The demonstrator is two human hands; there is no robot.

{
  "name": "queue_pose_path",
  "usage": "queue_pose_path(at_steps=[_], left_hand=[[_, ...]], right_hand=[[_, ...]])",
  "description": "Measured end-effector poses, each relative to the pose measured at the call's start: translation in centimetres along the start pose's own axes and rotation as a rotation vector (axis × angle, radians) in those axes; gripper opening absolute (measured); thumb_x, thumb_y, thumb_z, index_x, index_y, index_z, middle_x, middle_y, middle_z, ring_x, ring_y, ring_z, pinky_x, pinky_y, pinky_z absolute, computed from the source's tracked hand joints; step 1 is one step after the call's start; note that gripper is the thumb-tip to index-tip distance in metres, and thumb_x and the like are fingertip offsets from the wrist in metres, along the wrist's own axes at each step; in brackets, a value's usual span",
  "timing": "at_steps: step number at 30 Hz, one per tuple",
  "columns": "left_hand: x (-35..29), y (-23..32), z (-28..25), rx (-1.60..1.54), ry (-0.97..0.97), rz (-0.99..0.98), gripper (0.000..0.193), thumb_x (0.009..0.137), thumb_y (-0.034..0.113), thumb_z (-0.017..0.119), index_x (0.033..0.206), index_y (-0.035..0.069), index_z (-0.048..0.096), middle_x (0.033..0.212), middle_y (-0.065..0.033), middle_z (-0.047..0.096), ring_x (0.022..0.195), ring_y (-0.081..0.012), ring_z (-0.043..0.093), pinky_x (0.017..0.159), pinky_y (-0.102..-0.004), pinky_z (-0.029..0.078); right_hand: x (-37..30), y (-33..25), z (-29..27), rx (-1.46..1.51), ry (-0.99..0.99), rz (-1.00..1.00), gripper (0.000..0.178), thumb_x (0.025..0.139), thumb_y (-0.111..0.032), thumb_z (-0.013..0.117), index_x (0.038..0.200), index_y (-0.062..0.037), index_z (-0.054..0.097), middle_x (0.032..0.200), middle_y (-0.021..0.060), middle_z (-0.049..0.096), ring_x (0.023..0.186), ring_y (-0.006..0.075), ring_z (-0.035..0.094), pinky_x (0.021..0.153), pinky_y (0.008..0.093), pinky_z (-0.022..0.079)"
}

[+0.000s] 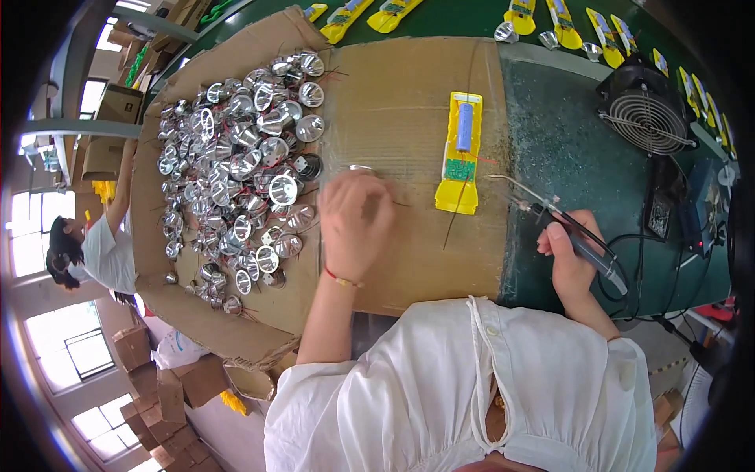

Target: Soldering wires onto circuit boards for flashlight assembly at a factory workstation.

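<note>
A cardboard box crowds the left side, its raised wall just beside the left hand. On the right, a black fan with a round grille stands on the green bench, and dark cables loop just beyond the right hand. Well off to the left, another person reaches toward a shelf.

One yellow housing lies on a flat cardboard sheet, between the two hands but farther from the body, touched by neither. It bears one blue cell and one green circuit board. About a dozen more yellow housings line the far edge, with three reflectors near them. The silvery reflectors in the box overlap too much to count exactly; there are dozens.

The right fingers close around one soldering iron, its front end pointing toward the housing. The left fingers are curled and blurred; a silvery rim shows beside them, but whether they grip it I cannot tell.

Bare cardboard between box and housing gives room; the bench's near edge meets the white shirt.
</note>
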State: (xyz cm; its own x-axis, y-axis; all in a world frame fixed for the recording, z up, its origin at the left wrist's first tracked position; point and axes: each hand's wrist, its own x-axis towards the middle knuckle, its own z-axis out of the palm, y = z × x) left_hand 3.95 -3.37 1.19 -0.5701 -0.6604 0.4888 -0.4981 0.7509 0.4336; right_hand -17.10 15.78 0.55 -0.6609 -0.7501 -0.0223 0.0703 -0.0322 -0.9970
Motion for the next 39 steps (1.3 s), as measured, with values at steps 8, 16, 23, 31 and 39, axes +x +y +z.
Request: queue_pose_path(at_steps=[8,16,23,31,39], left_hand=[[0.8,4.1,4.2,-0.157,-0.053,-0.087,0.01,0.066,0.009,0.069,0.066,0.01,0.059,0.061,0.0015,0.056,0.065,-0.0181,0.052,0.07,-0.0333,0.038],[0.3,4.2,4.9,-0.279,-0.086,-0.205,0.009,0.068,0.009,0.069,0.069,0.009,0.06,0.07,-0.0008,0.054,0.067,-0.0187,0.05,0.066,-0.0317,0.037],[0.5,4.1,5.1,-0.283,-0.094,-0.212,0.009,0.069,0.009,0.069,0.069,0.009,0.06,0.069,-0.0011,0.053,0.065,-0.0186,0.05,0.065,-0.0313,0.037],[0.6,4.1,4.9,-0.27,-0.103,-0.222,0.01,0.069,0.01,0.068,0.066,0.009,0.059,0.066,-0.001,0.053,0.064,-0.0181,0.051,0.066,-0.0319,0.037],[0.7,4.4,4.4,-0.294,-0.145,-0.266,0.01,0.067,0.009,0.068,0.066,0.009,0.058,0.067,-0.0013,0.054,0.064,-0.0178,0.053,0.068,-0.032,0.038]], right_hand=[[0.7,0.2,1.5,-0.163,-0.057,-0.101,0.014,0.081,-0.007,0.06,0.085,0.0016,0.05,0.068,0.0086,0.057,0.058,0.0111,0.055,0.053,0.0238,0.046],[1.0,0.3,2.1,-0.074,-0.029,-0.07,0.015,0.077,-0.007,0.066,0.082,0.0002,0.054,0.066,0.0036,0.061,0.057,0.0061,0.055,0.051,0.0207,0.044],[1.1,0.2,2.1,-0.146,-0.066,-0.041,0.014,0.078,-0.007,0.065,0.082,0.0001,0.053,0.064,0.0036,0.059,0.057,0.0062,0.054,0.051,0.0209,0.044],[0.7,-0.3,1.4,0.006,0.0,-0.02,0.016,0.082,-0.01,0.062,0.086,0.0014,0.051,0.071,0.0086,0.059,0.061,0.0107,0.057,0.053,0.0232,0.048],[0.6,-0.1,1.3,-0.008,-0.029,-0.024,0.011,0.084,-0.007,0.056,0.089,0.0002,0.049,0.067,0.0082,0.057,0.056,0.0108,0.054,0.051,0.0223,0.045]])
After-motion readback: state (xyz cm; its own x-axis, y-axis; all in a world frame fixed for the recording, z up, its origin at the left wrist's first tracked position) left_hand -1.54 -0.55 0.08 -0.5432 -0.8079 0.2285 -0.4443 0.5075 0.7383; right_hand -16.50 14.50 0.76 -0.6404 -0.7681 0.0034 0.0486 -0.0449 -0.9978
